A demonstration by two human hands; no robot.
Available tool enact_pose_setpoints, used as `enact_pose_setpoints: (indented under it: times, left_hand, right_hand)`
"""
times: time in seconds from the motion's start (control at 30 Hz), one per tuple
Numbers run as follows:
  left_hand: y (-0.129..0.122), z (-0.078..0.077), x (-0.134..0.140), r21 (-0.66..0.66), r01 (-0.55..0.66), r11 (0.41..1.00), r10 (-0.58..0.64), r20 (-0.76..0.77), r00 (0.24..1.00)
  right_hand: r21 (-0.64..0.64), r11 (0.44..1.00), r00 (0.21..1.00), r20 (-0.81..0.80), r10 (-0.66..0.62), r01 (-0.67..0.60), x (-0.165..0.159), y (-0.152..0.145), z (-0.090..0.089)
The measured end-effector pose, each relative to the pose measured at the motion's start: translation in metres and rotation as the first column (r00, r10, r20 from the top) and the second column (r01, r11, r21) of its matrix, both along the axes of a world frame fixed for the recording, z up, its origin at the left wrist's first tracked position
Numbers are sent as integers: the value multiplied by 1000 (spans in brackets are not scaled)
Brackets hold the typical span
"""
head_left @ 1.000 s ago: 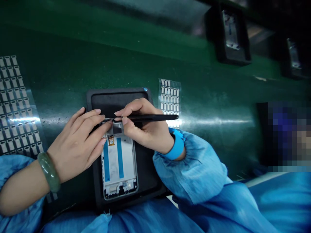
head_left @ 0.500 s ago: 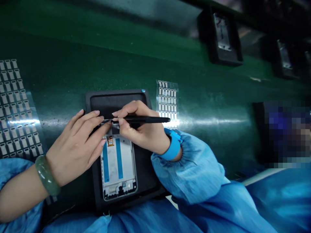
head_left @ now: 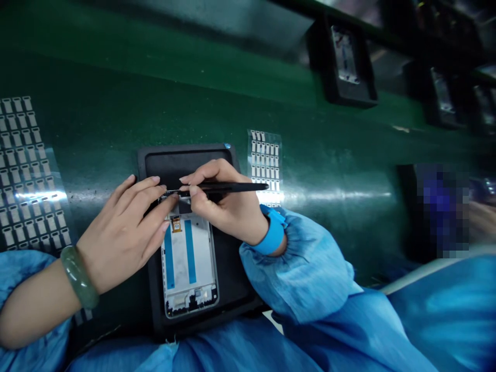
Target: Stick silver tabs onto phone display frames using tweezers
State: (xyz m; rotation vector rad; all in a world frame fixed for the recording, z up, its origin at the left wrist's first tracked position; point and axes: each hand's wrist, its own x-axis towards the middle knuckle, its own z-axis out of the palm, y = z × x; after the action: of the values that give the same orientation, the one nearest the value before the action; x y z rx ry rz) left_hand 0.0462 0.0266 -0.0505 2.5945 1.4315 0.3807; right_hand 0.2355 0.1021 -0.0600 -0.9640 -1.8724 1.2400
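Phone lay in tray, toward tray's left side. I watched left hand, fingers slightly spread, tips at phone's far end; right hand pinched tool, fingers narrow; whether tool touched phone, I couldn't tell. Small sheet lay near tray, large sheet further left.

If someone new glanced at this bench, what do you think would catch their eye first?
Probably the pale phone frame with two bright blue strips, lying in a black tray at the lower middle. At its top edge, the right hand holds a slim black tool. The green bracelet on the left wrist, at lower left, also stands out.
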Motion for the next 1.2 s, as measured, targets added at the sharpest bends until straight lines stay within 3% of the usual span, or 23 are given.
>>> enact_pose_setpoints:
  times: [0.77,1.2]
  left_hand:
    - [0,-2,-2,-13,6,1000,-6,35,999]
    - [0,-4,-5,-13,27,1000,-26,23,999]
  right_hand:
    - [-60,997,999,-25,39,-40,0,2,1]
    - [87,995,999,23,39,-41,2,1,5]
